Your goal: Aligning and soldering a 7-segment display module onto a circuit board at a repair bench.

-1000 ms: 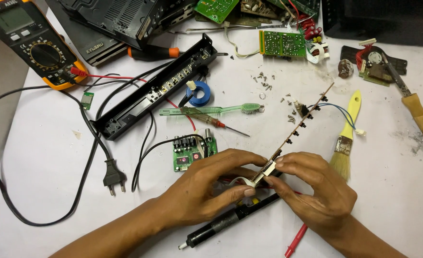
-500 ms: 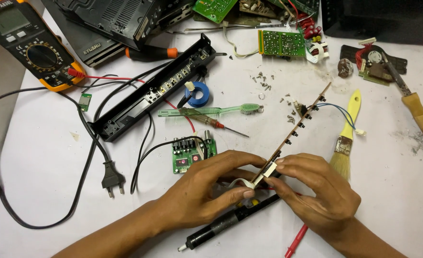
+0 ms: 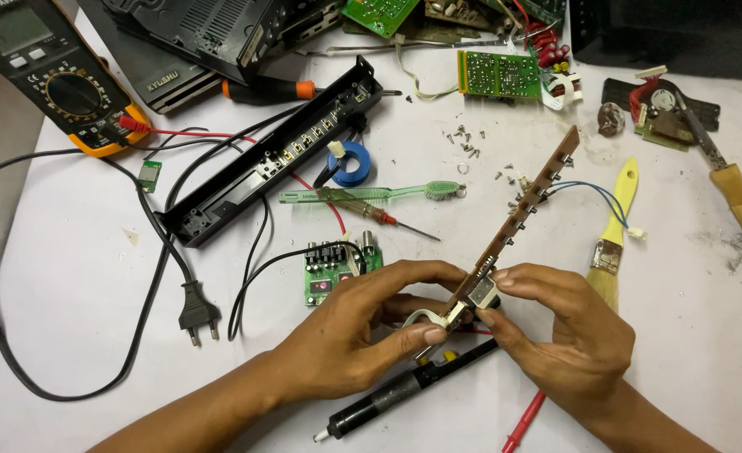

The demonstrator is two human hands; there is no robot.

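On a cluttered white table [image 3: 69, 302], both hands, left hand [image 3: 362, 335] and right hand [image 3: 568, 335], pinch the narrow brown circuit board [image 3: 526, 205], apparently firmly.

A yellow multimeter [image 3: 56, 80] sits far left; a yellow paintbrush [image 3: 613, 239] lies right, a green toothbrush [image 3: 371, 195] mid-tabletop, a black plug [image 3: 196, 314] near left.

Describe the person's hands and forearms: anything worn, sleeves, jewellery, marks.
Both are bare. The left hand and right hand wear no gloves, rings, watch or bracelet that shows. No sleeve reaches the visible forearms, which enter from the bottom edge. The fingers have short, unpainted nails. No tape, bandage or tattoo is visible from the head camera.
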